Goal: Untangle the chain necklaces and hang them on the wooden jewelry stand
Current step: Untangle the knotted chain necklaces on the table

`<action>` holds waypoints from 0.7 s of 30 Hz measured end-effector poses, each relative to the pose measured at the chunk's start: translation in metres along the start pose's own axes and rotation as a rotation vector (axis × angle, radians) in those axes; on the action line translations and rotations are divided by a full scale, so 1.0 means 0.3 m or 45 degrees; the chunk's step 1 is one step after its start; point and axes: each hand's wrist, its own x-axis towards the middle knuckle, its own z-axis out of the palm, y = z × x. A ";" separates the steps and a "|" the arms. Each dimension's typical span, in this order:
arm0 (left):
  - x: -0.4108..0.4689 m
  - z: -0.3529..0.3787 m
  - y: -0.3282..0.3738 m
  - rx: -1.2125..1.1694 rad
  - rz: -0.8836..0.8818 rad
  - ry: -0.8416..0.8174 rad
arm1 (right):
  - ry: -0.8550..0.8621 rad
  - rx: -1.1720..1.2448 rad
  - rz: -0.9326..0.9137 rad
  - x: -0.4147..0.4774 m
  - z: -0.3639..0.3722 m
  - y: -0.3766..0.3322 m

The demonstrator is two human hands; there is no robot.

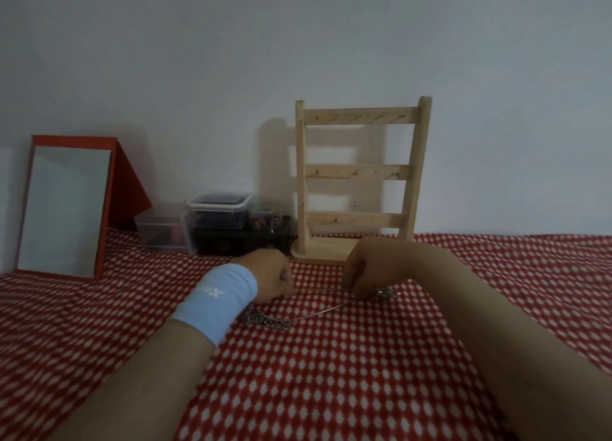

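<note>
A tangle of silver chain necklaces [265, 321] lies on the red-and-white patterned cloth [331, 374] just below my left wrist. One thin chain strand [318, 313] runs from the tangle up to the right, to a small silver pendant cluster [384, 293]. My right hand [367, 265] pinches that strand beside the cluster. My left hand [271, 275], with a light blue wristband, is curled shut on the cloth above the tangle; what its fingers hold is hidden. The wooden jewelry stand [361, 179] rises behind both hands against the wall, its three hook rails bare.
A red-framed mirror [66, 209] leans against the wall at the left. Clear plastic boxes [215, 222] with small items sit between the mirror and the stand. The white wall closes off the back.
</note>
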 end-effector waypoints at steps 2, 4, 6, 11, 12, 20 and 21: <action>0.006 -0.009 -0.016 0.095 -0.131 0.052 | 0.028 0.017 -0.007 0.006 0.000 0.018; 0.004 -0.011 -0.001 0.167 -0.127 0.101 | 0.054 0.049 -0.025 0.013 -0.002 0.034; -0.003 -0.003 0.036 0.068 -0.018 0.156 | 0.072 0.067 -0.026 0.014 -0.007 0.044; -0.020 0.013 0.177 -0.116 0.162 -0.163 | 0.073 0.051 0.046 0.012 -0.015 0.075; -0.020 0.013 0.187 -0.066 0.181 -0.189 | 0.038 0.061 0.054 0.007 -0.015 0.074; -0.030 -0.072 0.071 -0.061 0.007 -0.214 | 0.074 0.141 0.052 -0.002 -0.014 0.070; -0.037 -0.097 0.051 -0.061 -0.032 -0.190 | 0.091 0.141 0.041 0.000 -0.011 0.068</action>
